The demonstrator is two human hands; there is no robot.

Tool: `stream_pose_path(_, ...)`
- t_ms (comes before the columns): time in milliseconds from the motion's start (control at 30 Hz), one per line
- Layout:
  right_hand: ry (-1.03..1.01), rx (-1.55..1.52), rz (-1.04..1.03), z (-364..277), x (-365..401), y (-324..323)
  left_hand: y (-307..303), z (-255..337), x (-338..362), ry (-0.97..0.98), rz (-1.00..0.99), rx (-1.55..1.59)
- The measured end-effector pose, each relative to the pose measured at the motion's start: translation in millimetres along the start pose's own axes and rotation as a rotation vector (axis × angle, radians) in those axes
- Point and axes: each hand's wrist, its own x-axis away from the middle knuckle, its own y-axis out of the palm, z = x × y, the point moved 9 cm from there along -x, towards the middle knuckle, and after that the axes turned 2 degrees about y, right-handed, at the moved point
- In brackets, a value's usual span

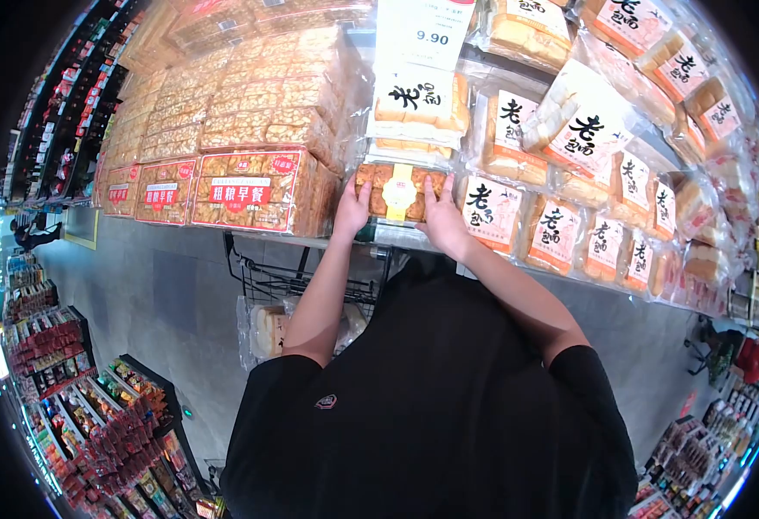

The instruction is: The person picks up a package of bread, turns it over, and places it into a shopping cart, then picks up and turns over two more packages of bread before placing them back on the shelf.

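Both my hands hold one brown packaged loaf with a yellow band and round label [400, 192] at the front edge of the display. My left hand [352, 208] grips its left end, and my right hand [442, 216] grips the right end, with fingers resting on its top. Directly behind it lie bagged bread slices [414, 99] under a price sign [420, 35] reading 9.90. Red-labelled boxed pastries [245, 192] are stacked to the left. White and orange bread bags [490, 208] stand close to my right hand.
Below the display, at my left, a black wire cart [297, 281] holds bagged bread [269, 329]. More bread bags [582, 121] cover the display's right side. Snack racks [94, 424] stand at the lower left on the grey floor [172, 285].
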Motion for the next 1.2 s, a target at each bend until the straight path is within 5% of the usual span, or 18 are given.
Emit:
stream_pose_path(300, -0.046, -0.164, 0.016, 0.4, 8.6, -14.7, -0.9, -14.7, -3.5, 0.044, 0.121, 0.107)
stream_pose_path(400, -0.167, -0.306, 0.180, 5.6, 27.9, -38.5, -18.9, 46.4, 19.1, 0.027, 0.151, 0.019)
stream_pose_path(500, -0.293, -0.426, 0.354, 28.4, 55.0, -62.7, -34.6, 122.3, 37.2, 0.244, 0.176, -0.185)
stream_pose_path(633, -0.010, -0.891, 0.297, 82.1, 86.9, -55.7, -47.5, 187.4, 31.0, 0.397, 0.247, -0.118)
stream_pose_path(667, -0.003, -0.921, 0.342, 92.2, 94.0, -55.3, -48.5, 193.1, 19.8, 0.386, 0.291, 0.102)
stream_pose_path(967, 0.120, -1.039, 0.515, 157.3, 119.9, -31.0, -52.3, 274.4, -163.9, 0.563, 0.438, -0.044)
stream_pose_path(1000, 0.089, -1.058, 0.536, 158.3, 120.8, -34.9, -51.0, 281.8, -179.4, 0.594, 0.374, 0.120)
stream_pose_path(1200, 0.127, -1.074, 0.581, 175.9, 128.4, -42.1, -48.4, 263.3, -201.8, 0.427, 0.458, 0.328)
